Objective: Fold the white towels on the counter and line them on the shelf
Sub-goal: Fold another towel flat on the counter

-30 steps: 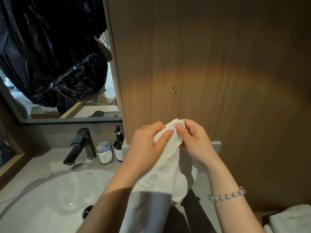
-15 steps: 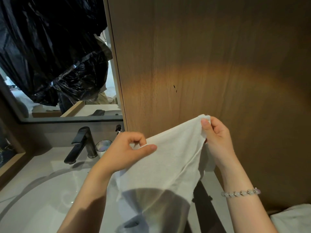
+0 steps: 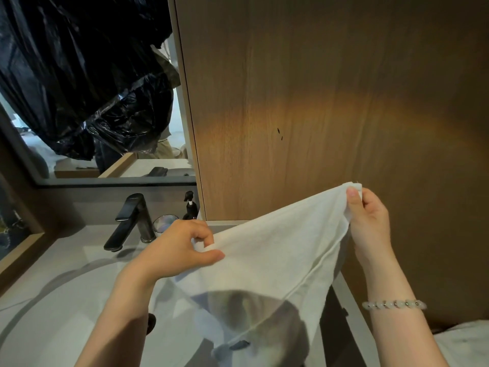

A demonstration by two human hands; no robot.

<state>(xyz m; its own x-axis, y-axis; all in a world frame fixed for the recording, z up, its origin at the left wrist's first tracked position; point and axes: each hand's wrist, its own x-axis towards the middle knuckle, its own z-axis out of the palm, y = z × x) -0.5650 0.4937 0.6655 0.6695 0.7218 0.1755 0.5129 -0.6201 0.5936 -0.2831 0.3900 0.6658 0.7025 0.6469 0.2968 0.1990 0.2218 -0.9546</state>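
Bathroom, black faucet [image 3: 129,221] over a white sink [image 3: 53,321], wall mirror [image 3: 87,88], soap pump bottle [image 3: 191,206], wood panelling [image 3: 317,102]

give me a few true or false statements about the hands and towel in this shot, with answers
1. The left hand and right hand both pinch the white towel. True.
2. The towel lies folded on the counter. False: it hangs spread in the air between the hands.
3. A beaded bracelet is on the right wrist. True.
4. The left hand holds its corner higher. False: the right hand's corner is higher.
5. A black faucet stands left of the towel. True.
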